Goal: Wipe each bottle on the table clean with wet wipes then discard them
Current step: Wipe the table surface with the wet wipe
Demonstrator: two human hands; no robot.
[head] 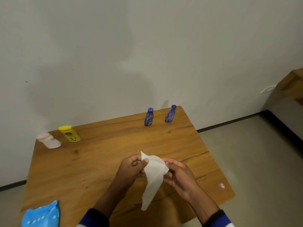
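A white wet wipe [154,177] hangs between both hands above the near half of the wooden table [101,161]. My left hand [132,167] pinches its upper left corner between thumb and fingers. My right hand [178,174] holds its right edge with curled fingers. Two blue bottles [149,117] [170,114] stand upright at the far right of the table. A yellow bottle [70,133] stands at the far left, beside a white bottle [49,140].
A blue pack of wet wipes [41,215] lies at the table's near left corner. A small white scrap [222,185] sits near the right edge. The wall runs behind the table; grey floor lies to the right.
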